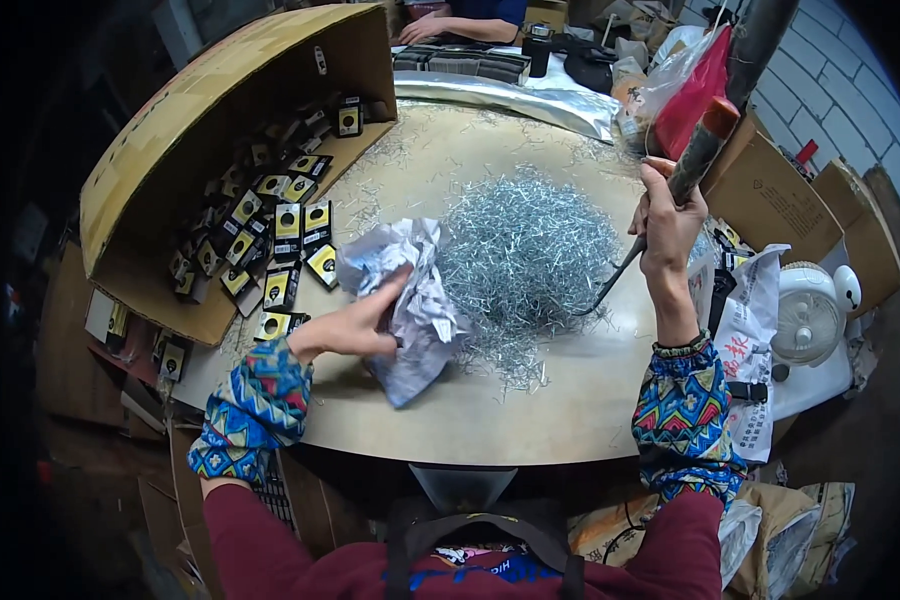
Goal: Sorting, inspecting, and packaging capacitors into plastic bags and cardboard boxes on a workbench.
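Note:
A mound of small, thin silvery metal pins [530,260] covers the middle of the table. At its left edge my left hand [355,325] grips a crumpled whitish sheet [415,290], thumb and fingers pressed into its folds; I cannot tell whether it is paper or plastic. My right hand [670,215] is raised at the right, wrapped round the thick handle of a hooked metal tool [705,150]. The handle has an orange-red end pointing up, and its thin dark bent rod reaches down to the right edge of the mound.
A big cardboard box [220,90] lies on its side at the left, spilling several small black-and-yellow boxes [288,222]. A small white fan [805,310] stands at the right near open cartons [770,190]. Across the table sits another person [470,25] beside a dark bottle [537,50].

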Demonstrator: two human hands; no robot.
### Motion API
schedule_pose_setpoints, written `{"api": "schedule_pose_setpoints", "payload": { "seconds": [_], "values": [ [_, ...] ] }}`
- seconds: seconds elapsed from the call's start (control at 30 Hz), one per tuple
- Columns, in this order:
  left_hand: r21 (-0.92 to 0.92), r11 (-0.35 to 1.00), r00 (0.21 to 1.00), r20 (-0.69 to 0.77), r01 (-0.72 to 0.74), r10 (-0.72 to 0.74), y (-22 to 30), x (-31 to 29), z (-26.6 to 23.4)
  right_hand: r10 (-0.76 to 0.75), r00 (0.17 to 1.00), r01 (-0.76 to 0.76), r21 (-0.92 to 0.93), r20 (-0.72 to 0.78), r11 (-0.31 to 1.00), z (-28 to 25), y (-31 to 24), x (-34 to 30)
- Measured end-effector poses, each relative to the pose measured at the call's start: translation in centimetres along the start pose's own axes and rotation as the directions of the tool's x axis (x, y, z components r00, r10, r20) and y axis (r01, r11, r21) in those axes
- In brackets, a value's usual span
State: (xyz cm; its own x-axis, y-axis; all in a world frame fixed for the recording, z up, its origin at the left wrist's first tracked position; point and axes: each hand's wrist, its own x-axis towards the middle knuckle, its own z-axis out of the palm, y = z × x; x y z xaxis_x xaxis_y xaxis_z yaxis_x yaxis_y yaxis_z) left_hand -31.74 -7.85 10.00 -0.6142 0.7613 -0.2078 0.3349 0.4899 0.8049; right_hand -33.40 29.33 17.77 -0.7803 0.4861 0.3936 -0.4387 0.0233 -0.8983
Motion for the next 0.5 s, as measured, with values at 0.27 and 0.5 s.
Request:
{"api": "schedule_pose_setpoints", "payload": {
  "seconds": [0.27,0.5],
  "values": [
    [0.174,0.979,0.921,-0.356,-0.102,0.159,-1.7,5.8,1.8,-0.033,0.999,0.034,-0.038,0.012,0.999,0.3,-0.3,-0.2],
    [0.463,0.86,0.627,-0.611,-0.212,0.483,-2.4,6.4,3.0,-0.077,0.986,0.128,-0.368,0.149,0.921,1.1,0.7,-0.6]
  ]
}}
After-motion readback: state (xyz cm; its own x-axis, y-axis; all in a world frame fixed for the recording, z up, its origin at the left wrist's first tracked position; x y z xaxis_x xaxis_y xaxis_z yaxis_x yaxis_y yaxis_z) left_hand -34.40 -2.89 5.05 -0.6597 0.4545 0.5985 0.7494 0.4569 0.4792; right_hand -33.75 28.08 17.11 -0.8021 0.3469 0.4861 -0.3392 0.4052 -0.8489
